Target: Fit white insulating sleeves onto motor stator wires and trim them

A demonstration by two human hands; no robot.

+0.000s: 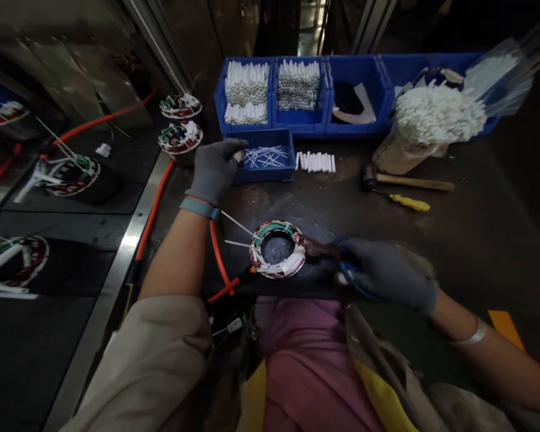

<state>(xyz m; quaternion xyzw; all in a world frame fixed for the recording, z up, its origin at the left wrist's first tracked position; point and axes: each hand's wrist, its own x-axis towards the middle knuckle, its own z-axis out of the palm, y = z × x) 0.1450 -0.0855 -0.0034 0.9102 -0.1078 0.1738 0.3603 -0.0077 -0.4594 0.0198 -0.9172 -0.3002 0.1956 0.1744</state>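
Observation:
My left hand (216, 170), in a grey glove, is over the left rim of a small blue tray (265, 175). Its index finger stretches out above the thumb, and no held thing shows there. Thin white sticks (265, 157) lie loosely crossed in that tray. My right hand (387, 273), also gloved and slightly blurred, grips blue-handled scissors (348, 270). Their dark blades point left at a motor stator (278, 249), a ring with green and dark red windings and white lacing. Two white strips stick out from its left side, where an orange sleeved lead also leaves it.
Blue bins (299, 120) holding white tubes line the back. Short white tubes (315, 162) lie beside the tray. To the right are a bag of white pieces (438, 117), a hammer (414, 182) and a yellow-handled tool (409, 202). More stators (74, 175) stand leftward, past a metal rail (132, 231).

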